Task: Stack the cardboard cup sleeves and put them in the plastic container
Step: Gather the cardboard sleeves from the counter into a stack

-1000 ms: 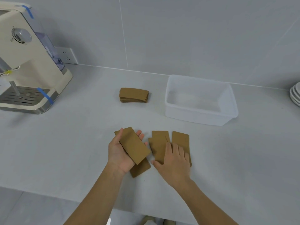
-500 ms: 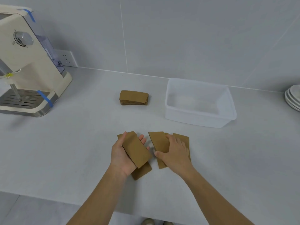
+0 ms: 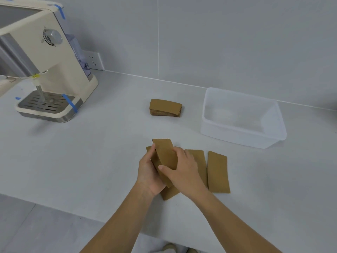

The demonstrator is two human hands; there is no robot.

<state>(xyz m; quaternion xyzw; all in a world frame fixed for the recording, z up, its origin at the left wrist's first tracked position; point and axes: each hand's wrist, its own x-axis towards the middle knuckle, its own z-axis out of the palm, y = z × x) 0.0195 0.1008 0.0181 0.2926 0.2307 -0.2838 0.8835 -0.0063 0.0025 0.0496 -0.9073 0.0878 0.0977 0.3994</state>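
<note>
Both hands meet over the counter's front middle. My left hand (image 3: 148,172) cradles a small bundle of flat brown cardboard cup sleeves (image 3: 165,154), and my right hand (image 3: 182,169) presses a sleeve onto that bundle from the right. Two loose sleeves lie flat on the counter, one (image 3: 218,171) to the right of my hands and another (image 3: 199,157) partly under my right hand. A further sleeve (image 3: 169,193) pokes out below my palms. A neat stack of sleeves (image 3: 166,107) sits farther back. The clear plastic container (image 3: 242,137) stands at the right, holding nothing.
A cream coffee machine (image 3: 49,70) with blue tape strips occupies the back left, its drip tray (image 3: 45,105) facing me. A wall socket (image 3: 95,61) sits behind it. The counter's front edge (image 3: 73,210) runs below my forearms.
My right hand lifted a sleeve off the counter and carried it left onto the bundle in my left hand. The view shifted right and closer.
</note>
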